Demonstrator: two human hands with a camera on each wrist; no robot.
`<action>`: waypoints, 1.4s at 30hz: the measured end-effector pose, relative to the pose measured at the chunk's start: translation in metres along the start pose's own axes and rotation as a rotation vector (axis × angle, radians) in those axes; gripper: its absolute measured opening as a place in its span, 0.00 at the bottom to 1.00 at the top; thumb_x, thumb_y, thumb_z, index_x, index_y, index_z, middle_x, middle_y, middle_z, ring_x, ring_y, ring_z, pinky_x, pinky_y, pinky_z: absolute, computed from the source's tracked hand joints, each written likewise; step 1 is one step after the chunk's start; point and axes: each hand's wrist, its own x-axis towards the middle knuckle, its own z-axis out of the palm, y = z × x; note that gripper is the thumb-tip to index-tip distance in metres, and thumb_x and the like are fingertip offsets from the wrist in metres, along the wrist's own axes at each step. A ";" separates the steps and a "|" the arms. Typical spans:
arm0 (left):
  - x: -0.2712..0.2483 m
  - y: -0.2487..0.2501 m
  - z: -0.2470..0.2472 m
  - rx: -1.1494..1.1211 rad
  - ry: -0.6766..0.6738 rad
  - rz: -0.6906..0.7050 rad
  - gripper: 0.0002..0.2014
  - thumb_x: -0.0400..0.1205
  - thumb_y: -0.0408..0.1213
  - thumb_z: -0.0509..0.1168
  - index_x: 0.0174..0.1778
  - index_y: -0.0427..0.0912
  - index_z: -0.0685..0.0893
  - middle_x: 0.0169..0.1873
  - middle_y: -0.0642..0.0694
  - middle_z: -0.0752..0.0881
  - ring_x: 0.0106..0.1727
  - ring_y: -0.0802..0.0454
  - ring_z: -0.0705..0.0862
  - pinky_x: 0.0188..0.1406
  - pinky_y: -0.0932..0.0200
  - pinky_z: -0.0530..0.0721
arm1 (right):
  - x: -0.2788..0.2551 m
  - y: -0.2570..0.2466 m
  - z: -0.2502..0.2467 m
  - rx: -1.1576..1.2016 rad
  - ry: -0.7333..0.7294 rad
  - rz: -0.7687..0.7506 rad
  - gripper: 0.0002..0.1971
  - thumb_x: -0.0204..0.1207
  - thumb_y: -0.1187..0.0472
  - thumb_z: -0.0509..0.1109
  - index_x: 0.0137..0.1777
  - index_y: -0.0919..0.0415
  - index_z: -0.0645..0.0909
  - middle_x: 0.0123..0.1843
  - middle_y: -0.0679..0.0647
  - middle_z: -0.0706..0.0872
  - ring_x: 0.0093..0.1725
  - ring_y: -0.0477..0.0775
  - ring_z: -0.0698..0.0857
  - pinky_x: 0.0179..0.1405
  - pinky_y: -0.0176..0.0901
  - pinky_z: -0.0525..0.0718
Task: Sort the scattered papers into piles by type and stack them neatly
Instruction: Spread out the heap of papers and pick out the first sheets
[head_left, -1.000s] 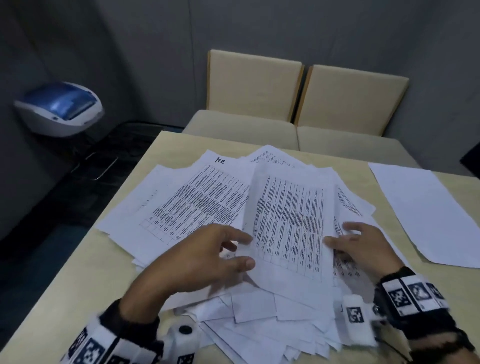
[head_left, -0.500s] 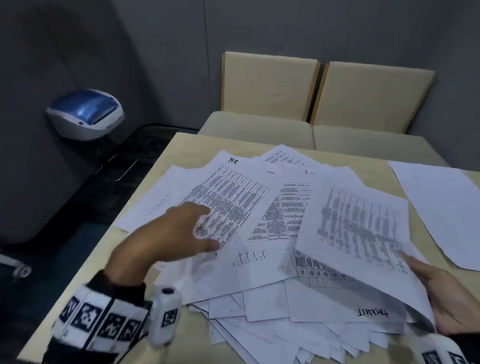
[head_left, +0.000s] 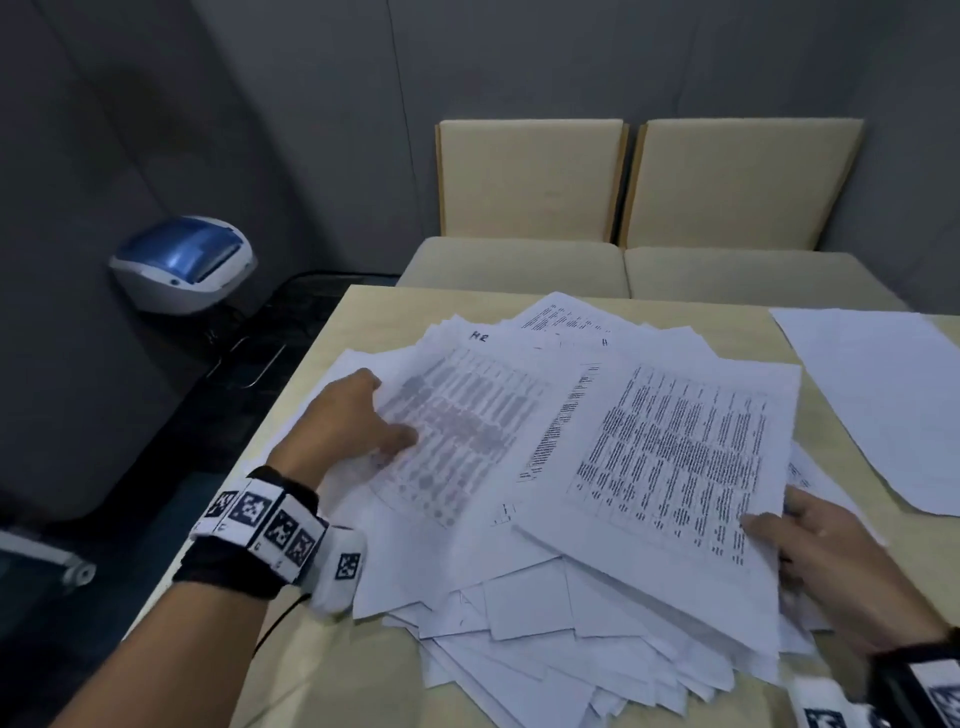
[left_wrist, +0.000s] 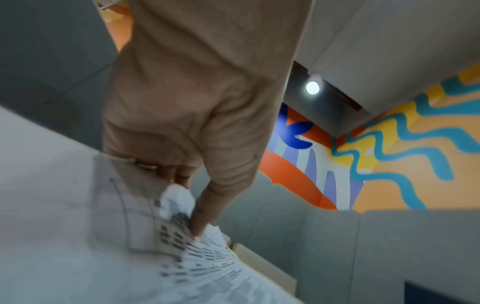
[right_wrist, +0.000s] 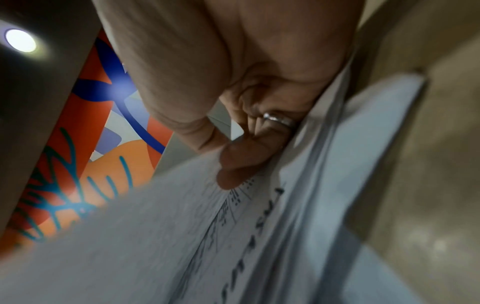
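- Paper heap (head_left: 545, 597) spread across table (head_left: 322, 665): thin, limp, slippery sheets.
- Right hand (head_left: 826, 566) pinches printed sheet (head_left: 670, 457) at near edge.
- Left hand (head_left: 348, 421) presses flat, fingers straight; best lifted by edges.

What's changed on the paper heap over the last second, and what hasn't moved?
The right hand has carried the printed table sheet from the heap's middle toward its right side and still pinches the sheet's near right edge, thumb on top. The left hand let go of that sheet and slid left onto the sheet marked H2, uncovering a text page between them. The separate blank sheets at right stayed put.
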 end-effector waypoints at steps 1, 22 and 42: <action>-0.002 0.003 0.002 -0.103 0.036 0.023 0.29 0.76 0.52 0.82 0.67 0.44 0.80 0.62 0.45 0.86 0.47 0.47 0.87 0.39 0.55 0.83 | 0.000 0.001 0.001 -0.013 -0.013 0.007 0.11 0.86 0.72 0.67 0.64 0.66 0.87 0.50 0.60 0.96 0.43 0.61 0.96 0.35 0.44 0.89; -0.065 0.105 0.084 -0.750 -0.213 0.204 0.15 0.88 0.38 0.70 0.71 0.45 0.82 0.60 0.49 0.91 0.54 0.52 0.92 0.47 0.58 0.91 | -0.004 -0.001 0.012 0.300 -0.007 0.000 0.25 0.75 0.48 0.69 0.64 0.67 0.86 0.60 0.70 0.92 0.57 0.69 0.93 0.69 0.74 0.84; 0.072 0.099 0.026 0.383 -0.138 0.453 0.35 0.70 0.68 0.79 0.59 0.44 0.83 0.55 0.47 0.86 0.54 0.45 0.83 0.49 0.52 0.79 | 0.013 -0.004 -0.030 0.816 -0.153 0.232 0.32 0.40 0.61 0.95 0.40 0.64 0.80 0.29 0.52 0.77 0.19 0.44 0.75 0.14 0.32 0.74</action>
